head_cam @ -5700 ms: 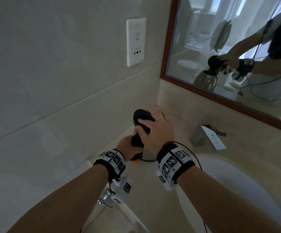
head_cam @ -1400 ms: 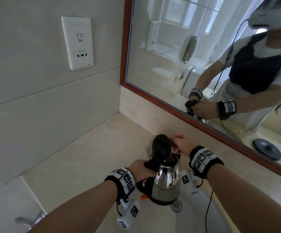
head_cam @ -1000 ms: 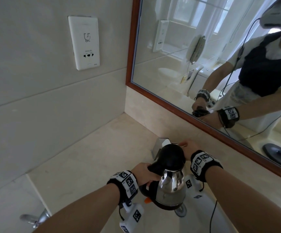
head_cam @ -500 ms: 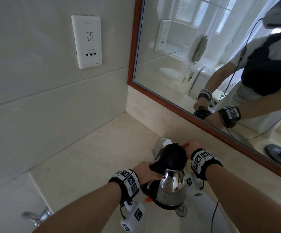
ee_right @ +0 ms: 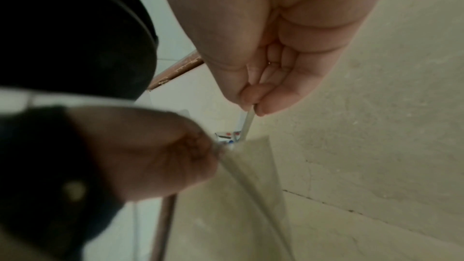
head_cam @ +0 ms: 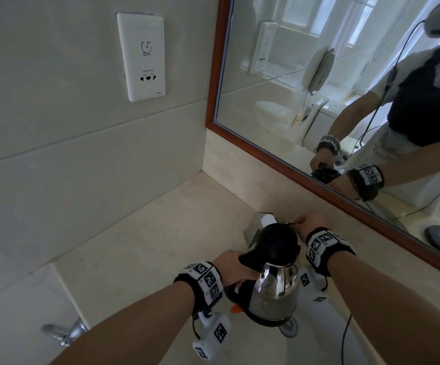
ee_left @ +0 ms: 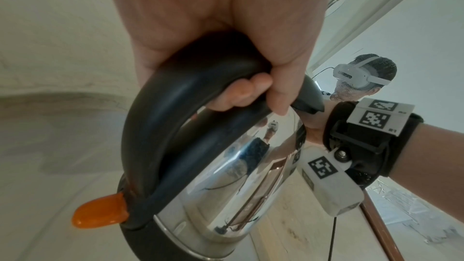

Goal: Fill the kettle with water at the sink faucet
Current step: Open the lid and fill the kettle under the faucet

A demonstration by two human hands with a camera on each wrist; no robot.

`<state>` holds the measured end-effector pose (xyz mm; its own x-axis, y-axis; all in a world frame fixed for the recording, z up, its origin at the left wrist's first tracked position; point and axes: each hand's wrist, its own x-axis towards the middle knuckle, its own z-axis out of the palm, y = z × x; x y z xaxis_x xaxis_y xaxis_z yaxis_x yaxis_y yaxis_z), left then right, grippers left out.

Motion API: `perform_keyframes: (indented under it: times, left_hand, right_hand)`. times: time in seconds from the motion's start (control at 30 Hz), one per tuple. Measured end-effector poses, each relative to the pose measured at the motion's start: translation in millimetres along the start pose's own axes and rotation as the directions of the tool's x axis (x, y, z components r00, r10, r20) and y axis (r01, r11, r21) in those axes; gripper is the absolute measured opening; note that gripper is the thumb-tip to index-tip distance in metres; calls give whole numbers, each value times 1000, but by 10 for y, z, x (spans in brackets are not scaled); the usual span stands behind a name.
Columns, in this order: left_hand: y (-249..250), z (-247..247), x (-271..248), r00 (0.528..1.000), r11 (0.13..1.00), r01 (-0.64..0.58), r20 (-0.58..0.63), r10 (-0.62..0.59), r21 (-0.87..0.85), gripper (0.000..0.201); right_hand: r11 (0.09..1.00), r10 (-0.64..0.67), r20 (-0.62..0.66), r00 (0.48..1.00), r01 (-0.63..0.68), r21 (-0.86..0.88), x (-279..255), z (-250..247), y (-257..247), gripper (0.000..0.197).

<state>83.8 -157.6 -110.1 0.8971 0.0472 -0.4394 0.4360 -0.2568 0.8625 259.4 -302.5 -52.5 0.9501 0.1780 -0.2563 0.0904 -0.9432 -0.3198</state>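
A steel kettle [head_cam: 274, 291] with a black lid [head_cam: 276, 243] hangs over the white sink [head_cam: 303, 346], above the drain. My left hand [head_cam: 232, 267] grips its black handle [ee_left: 163, 116], fingers curled round it. An orange switch [ee_left: 100, 213] sticks out below the handle. The chrome faucet [head_cam: 262, 222] stands just behind the kettle, mostly hidden by the lid. My right hand [head_cam: 311, 222] reaches past the lid. In the right wrist view my right hand [ee_right: 253, 104] pinches the faucet's thin metal lever [ee_right: 247, 124] between thumb and forefinger. No water stream shows.
A beige counter [head_cam: 147, 246] runs left to the tiled wall, which carries a white socket plate [head_cam: 145, 56]. A wood-framed mirror [head_cam: 345, 101] stands close behind the faucet. A chrome fixture [head_cam: 66, 333] juts out at lower left. A black cable [head_cam: 345, 338] hangs under my right arm.
The kettle came off the counter corner and now hangs over the sink. My right hand left the lid and took the faucet lever behind it. Little has moved in the last second.
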Motion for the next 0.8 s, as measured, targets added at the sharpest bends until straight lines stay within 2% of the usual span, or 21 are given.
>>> perform_keyframes:
  times: [0.1,0.23,0.3,0.43,0.57,0.8]
  left_hand:
    - [-3,-2,4,1000,1000,7,-5,-7,11,18]
    - [-8,-7,12,1000,999,9,-4,-9,36,20]
    - [-9,-1,11,1000,1000,7,-1,-7,26,22]
    - [10,18,-1,1000,1000,12,6,-12,-12,21]
    - [36,40,-15,1000,1000,14,-5,-14,-2,22]
    - [74,121,-57,999,1000,29,-35,-29,-11,13]
  right_hand:
    - [1000,-1,-42,999,-1,-31,-16,-35,-30,25]
    - [998,38,-87,995,-42,-43,-42,-71,-5,27]
    - [998,58,-70,996,-58,6,-69,-91,6,26]
    - [999,46,52,998,-47,14,-205,-92,-20,43]
    - [957,14,192,981,-68,282,-307,-81,-72,36]
    - [868,-128,229,965,-3,496,-592,-195,-282,43]
